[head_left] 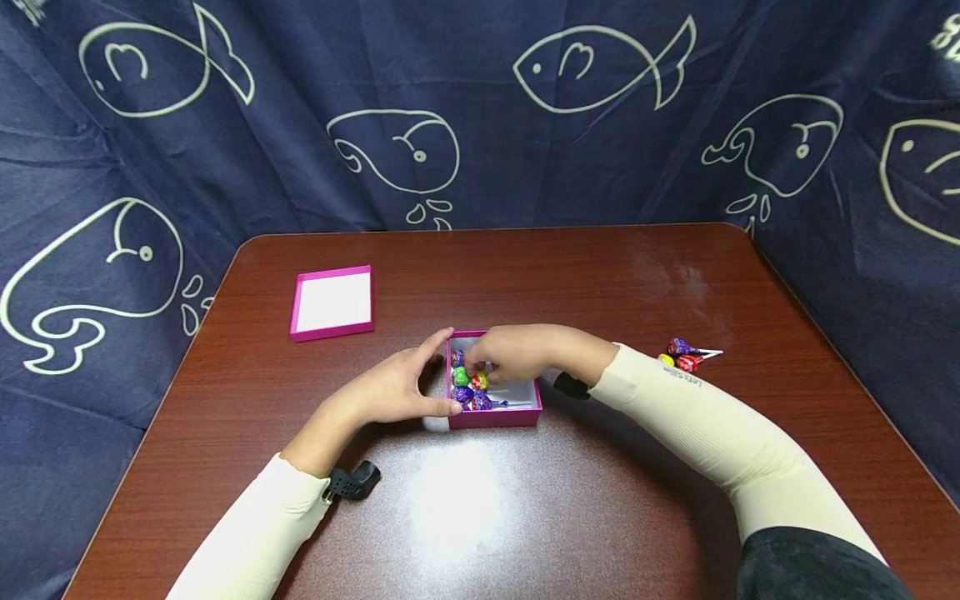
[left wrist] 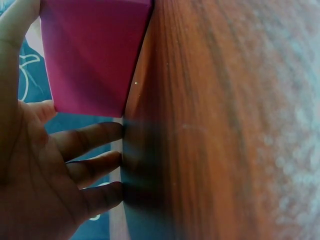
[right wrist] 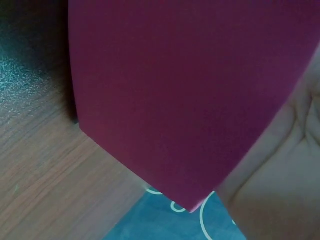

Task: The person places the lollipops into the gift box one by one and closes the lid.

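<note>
A pink open box [head_left: 495, 421] with a pale inside stands mid-table, several wrapped lollipops [head_left: 482, 402] in its left part. My left hand [head_left: 397, 385] holds the box's left end, thumb on the near corner and index finger at the far corner. In the left wrist view its other fingers [left wrist: 95, 167] spread beside the pink wall [left wrist: 95, 55]. My right hand [head_left: 513, 350] reaches in over the right side, bent fingers down among the lollipops by a green one [head_left: 461, 377] and a red-yellow one [head_left: 478, 381]. I cannot tell whether it pinches one. Its palm [right wrist: 285, 185] borders the box wall [right wrist: 190, 90].
A pink lid [head_left: 333, 304] lies inside up at the back left of the brown table [head_left: 600, 283]. Several more lollipops [head_left: 686, 362] lie to the right, partly behind the right sleeve [head_left: 690, 417]. A dark blue curtain [head_left: 480, 75] with fish and whale drawings hangs behind.
</note>
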Demonstrator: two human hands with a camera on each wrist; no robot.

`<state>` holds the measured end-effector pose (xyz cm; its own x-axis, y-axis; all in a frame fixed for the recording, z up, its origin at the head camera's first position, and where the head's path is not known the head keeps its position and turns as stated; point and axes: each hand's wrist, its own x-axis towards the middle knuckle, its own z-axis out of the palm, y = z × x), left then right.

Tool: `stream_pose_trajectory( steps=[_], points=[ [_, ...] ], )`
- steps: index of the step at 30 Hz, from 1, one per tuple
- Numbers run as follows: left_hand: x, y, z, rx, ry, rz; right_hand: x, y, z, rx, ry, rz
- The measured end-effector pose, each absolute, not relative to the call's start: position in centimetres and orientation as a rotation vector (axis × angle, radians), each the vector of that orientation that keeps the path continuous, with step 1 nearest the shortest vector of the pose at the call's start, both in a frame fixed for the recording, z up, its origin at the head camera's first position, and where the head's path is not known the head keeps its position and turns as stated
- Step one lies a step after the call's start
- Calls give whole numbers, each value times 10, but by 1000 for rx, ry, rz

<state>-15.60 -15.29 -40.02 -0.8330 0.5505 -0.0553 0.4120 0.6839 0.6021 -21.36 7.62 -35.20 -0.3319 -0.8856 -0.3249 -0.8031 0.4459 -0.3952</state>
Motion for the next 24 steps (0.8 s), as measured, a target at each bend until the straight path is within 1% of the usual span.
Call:
stream_pose_trajectory(
  steps=[7,13,19,24],
  points=[
    [-156,-152,-399,774,2667,867,-215,78,-351,-1434,2213,-252],
    [-156,-152,-400,756,2664,855,-215,90,-339,-1430,2238,-340],
    [-156,-151,-399,756,2669,852,-218,119,-322,-1356,2328,-504],
    [-156,-152,-399,754,2678,842,-226,153,-313,-1327,2410,-568]
  ],
)
